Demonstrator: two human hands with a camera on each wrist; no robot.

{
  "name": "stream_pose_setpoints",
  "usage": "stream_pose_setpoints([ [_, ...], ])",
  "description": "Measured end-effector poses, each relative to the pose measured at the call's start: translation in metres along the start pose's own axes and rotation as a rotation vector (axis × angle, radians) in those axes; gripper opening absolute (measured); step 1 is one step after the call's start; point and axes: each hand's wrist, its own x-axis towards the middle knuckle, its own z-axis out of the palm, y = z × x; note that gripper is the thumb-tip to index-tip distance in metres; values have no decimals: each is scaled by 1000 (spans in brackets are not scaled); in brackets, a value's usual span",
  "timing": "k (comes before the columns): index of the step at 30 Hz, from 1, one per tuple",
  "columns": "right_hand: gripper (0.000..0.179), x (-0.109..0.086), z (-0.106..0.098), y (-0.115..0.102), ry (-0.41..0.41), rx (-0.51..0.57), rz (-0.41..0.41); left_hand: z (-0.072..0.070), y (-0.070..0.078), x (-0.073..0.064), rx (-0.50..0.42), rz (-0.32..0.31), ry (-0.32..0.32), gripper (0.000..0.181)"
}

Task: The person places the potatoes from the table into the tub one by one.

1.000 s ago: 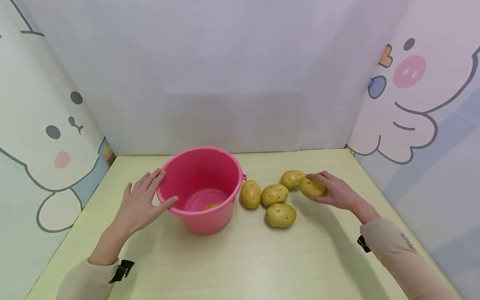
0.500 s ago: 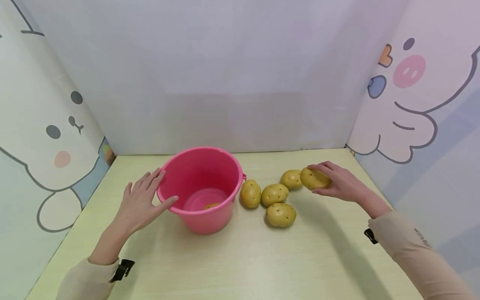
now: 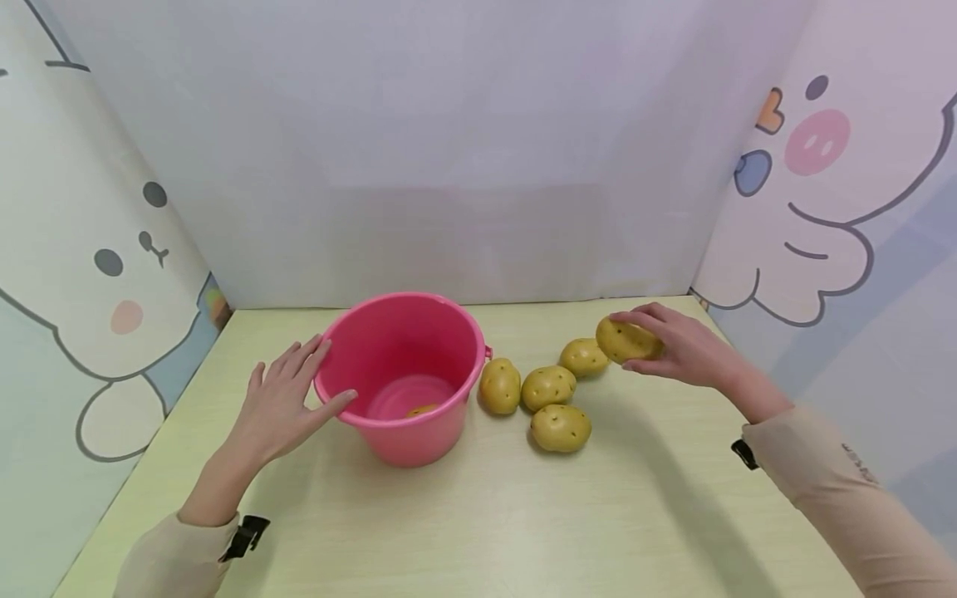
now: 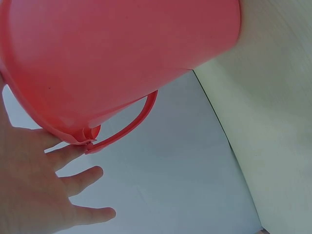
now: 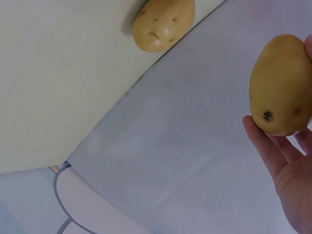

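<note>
A pink bucket stands upright on the table, with part of a yellow potato showing inside. My left hand rests on the bucket's left rim, its fingers spread and fairly straight; the left wrist view shows them touching the rim near the handle. Between the fingers and thumb of my right hand, a potato is held above the table. In the right wrist view this held potato is seen whole on its near side, with fingertips around it.
Several potatoes lie right of the bucket: one beside its wall, one in the middle, one nearer me, one farther back. A pale wall closes off the table's back edge; printed side panels flank it.
My right hand has lifted its potato up and slightly away from the far potato on the table. The left hand and the bucket stay where they were.
</note>
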Motion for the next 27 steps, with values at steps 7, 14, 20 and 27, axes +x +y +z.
stream_pose_setpoints([
  [7, 59, 10, -9, -5, 18, -23, -26, -1, 0, 0, 0, 9, 3, 81],
  [14, 59, 20, -21, -10, 9, -5, -43, -1, 0, 0, 0, 10, 3, 80],
  [20, 59, 34, -32, -14, -6, 8, -63, -1, 0, 1, -1, 11, 6, 80],
  [27, 58, 52, -40, -22, -25, 12, -89, -1, 0, 0, -2, 12, 5, 80],
])
